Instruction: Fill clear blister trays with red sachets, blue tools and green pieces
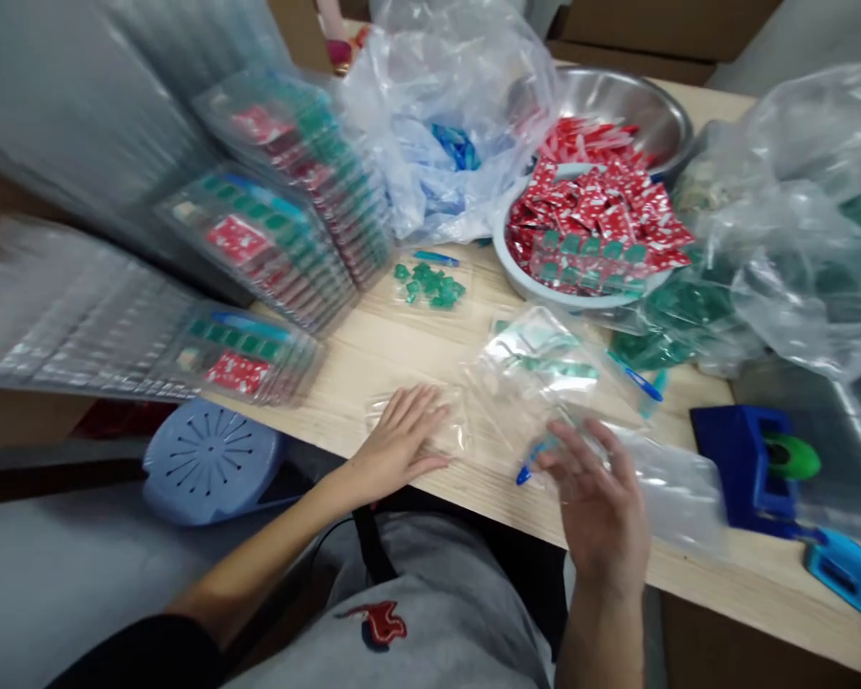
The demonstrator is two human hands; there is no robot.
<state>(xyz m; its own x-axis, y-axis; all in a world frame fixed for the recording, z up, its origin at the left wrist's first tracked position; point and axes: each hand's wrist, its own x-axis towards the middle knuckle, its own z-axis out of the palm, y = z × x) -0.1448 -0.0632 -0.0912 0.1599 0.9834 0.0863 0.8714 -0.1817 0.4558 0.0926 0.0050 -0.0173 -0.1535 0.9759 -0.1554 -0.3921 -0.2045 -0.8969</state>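
My left hand (400, 442) lies flat with fingers stretched out on a clear plastic tray (455, 421) near the table's front edge. To its right is my right hand (603, 498), blurred by motion, its fingers curled. A small pointed blue plastic stick (525, 473) shows at its fingertips, seemingly pinched there. Just beyond it lie overlapping clear plastic pieces (538, 359) with green strips inside. Another blue stick (638, 378) rests to their right. Farther back, a clear tray with loose green pieces (430, 285) has a blue stick along its far side.
Stacked filled clear packs (258, 239) rise at the left. A white bowl (506, 254) holds red sachets, in front of a steel bowl (660, 115). Plastic bags (452, 86) stand behind and right. A blue tape dispenser (742, 469) sits right; a blue stool (208, 459) stands below left.
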